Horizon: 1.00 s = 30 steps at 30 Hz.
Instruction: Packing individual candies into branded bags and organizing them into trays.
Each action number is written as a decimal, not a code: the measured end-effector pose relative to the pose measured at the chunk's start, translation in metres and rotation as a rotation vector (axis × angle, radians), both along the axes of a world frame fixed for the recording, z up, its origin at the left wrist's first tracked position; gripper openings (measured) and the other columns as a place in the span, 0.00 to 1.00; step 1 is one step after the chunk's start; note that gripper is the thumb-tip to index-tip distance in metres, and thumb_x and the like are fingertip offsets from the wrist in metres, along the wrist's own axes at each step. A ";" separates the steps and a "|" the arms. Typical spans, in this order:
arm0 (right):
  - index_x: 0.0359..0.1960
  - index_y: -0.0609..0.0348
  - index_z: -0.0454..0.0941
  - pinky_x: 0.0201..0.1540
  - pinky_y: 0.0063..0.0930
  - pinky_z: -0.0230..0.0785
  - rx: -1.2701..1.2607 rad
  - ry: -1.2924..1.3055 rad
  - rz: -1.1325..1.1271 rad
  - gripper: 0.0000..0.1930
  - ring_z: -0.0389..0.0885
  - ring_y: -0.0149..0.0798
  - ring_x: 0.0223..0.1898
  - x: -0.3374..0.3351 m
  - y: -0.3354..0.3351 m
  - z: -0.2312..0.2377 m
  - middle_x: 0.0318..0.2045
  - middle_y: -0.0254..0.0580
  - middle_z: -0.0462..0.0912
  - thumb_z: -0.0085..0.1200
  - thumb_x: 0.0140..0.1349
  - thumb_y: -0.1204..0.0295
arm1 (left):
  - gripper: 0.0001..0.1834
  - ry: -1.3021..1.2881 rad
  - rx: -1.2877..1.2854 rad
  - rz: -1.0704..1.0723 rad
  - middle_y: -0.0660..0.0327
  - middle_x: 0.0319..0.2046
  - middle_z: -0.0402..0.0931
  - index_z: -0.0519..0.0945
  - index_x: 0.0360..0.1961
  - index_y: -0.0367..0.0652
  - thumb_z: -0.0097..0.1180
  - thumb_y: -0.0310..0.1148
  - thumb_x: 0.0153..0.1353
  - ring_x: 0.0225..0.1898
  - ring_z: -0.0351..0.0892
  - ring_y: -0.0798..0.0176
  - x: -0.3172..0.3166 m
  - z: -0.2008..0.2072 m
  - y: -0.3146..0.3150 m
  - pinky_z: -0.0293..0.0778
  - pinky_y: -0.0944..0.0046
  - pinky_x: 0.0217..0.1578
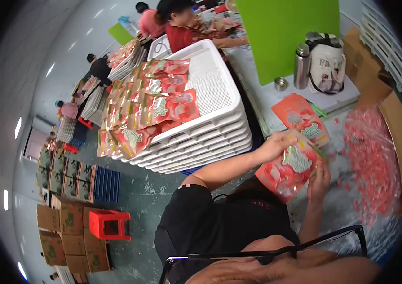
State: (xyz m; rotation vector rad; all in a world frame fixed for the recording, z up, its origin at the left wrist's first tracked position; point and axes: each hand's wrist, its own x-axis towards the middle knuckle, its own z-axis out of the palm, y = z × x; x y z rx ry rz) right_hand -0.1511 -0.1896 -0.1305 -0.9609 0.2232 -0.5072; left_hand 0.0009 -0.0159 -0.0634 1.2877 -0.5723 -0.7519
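Between my two hands a red printed pouch [285, 174] is held above the worktable. My left hand [273, 146] pinches its upper left edge, with the thumb on the front. The fingers of my right hand [319, 181] close on its right upper side. Just beyond, a second red pouch [293, 110] lies on the table, partly covered by the held one. To the right of my hands, small pink wrapped pieces [369, 165] are heaped in and around clear plastic, with some scattered on the tabletop.
Stacked white trays [227, 106] stand at the left, the top one bearing rows of pouches [151, 102]. A steel flask [301, 66], its cup [281, 84], a white bag [327, 64] and a green board [286, 38] are farther back. A red stool [108, 224] stands on the floor. Co-workers sit beyond.
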 end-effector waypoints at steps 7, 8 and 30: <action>0.59 0.65 0.72 0.48 0.31 0.76 -0.023 0.194 -0.032 0.17 0.82 0.38 0.45 -0.011 -0.027 0.008 0.50 0.47 0.81 0.45 0.75 0.67 | 0.23 -0.642 -0.143 1.207 0.65 0.23 0.76 0.81 0.33 0.34 0.55 0.48 0.70 0.22 0.70 0.69 0.143 0.130 0.135 0.66 0.64 0.23; 0.59 0.65 0.72 0.48 0.31 0.76 -0.026 0.182 -0.014 0.17 0.82 0.38 0.45 -0.016 -0.029 -0.001 0.50 0.47 0.81 0.45 0.75 0.67 | 0.17 -0.560 -0.283 1.286 0.64 0.27 0.79 0.81 0.37 0.32 0.59 0.40 0.68 0.27 0.75 0.70 0.174 0.125 0.179 0.71 0.65 0.27; 0.45 0.61 0.81 0.35 0.24 0.77 0.126 0.480 -0.163 0.10 0.82 0.30 0.32 -0.077 -0.035 -0.066 0.35 0.39 0.84 0.54 0.70 0.68 | 0.35 -1.320 1.657 0.816 0.48 0.72 0.56 0.65 0.70 0.48 0.55 0.49 0.63 0.73 0.53 0.40 0.251 0.099 0.189 0.46 0.28 0.67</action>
